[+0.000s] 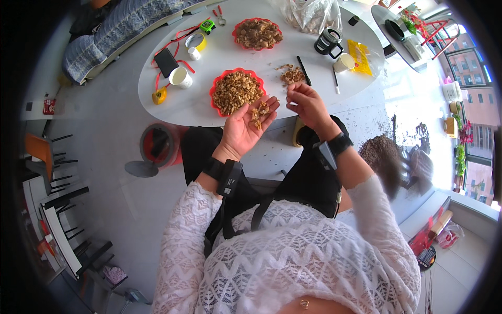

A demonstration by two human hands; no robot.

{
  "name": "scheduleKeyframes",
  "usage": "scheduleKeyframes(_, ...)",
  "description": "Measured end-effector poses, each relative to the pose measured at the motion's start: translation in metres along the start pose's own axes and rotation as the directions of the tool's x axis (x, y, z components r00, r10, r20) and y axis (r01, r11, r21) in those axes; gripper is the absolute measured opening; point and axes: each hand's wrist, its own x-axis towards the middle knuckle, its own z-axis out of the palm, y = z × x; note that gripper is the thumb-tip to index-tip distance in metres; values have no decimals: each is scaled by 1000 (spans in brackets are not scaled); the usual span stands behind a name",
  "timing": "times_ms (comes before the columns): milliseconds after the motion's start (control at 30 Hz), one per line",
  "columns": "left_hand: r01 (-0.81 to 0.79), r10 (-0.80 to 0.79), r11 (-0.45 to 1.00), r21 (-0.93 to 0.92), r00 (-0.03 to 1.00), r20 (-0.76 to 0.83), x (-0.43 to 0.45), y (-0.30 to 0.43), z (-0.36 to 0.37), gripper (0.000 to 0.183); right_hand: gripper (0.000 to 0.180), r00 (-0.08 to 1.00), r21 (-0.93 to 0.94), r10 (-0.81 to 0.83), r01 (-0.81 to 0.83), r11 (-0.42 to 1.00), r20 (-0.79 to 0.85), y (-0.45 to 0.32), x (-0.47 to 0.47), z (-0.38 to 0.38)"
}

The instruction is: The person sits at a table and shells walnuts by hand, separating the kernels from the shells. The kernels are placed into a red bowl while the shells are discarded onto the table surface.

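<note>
Palm up, my left hand (244,127) cradles several walnut kernel pieces (259,114) near the table's front edge. Its fingertips are beside a red scalloped dish (212,95) heaped with shelled walnut kernels (237,91). My right hand (308,103) hovers to the right of the left one, apart from it, with thumb and fingertips drawn together. Whether a small bit sits between those fingertips is too small to tell. Just beyond the right hand lies a little pile of shell and skin scraps (292,74), with a black pen (304,70) alongside.
A second red dish (257,33) holds brown walnut shell pieces. On the white table (188,106) are a paper cup (180,77), a phone (166,62), a tape roll (196,41), a black mug (328,41) and a yellow packet (359,57). An open bin (157,145) stands below, left.
</note>
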Motion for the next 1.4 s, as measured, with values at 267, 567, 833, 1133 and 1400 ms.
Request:
scheduleKeyframes(267, -45, 47, 997, 59, 999, -28, -14, -15, 6, 46, 18, 946, -529, -200, 309, 791, 254, -14, -43, 48)
scheduleKeyframes(567, 2, -4, 998, 59, 999, 35, -26, -18, 3, 46, 25, 895, -804, -297, 433, 408, 332, -13, -62, 62)
scheduleKeyframes(833, -50, 52, 998, 43, 998, -34, -33, -18, 7, 42, 27, 882, -788, -279, 467, 402, 380, -17, -67, 71)
scheduleKeyframes(1133, -62, 60, 996, 67, 998, 35, -31, -15, 8, 38, 23, 879, -821, -336, 451, 349, 340, -12, -70, 81)
scheduleKeyframes(1400, -79, 78, 996, 47, 997, 29, -31, -19, 12, 34, 15, 923, -755, -284, 378, 536, 260, -12, -68, 75)
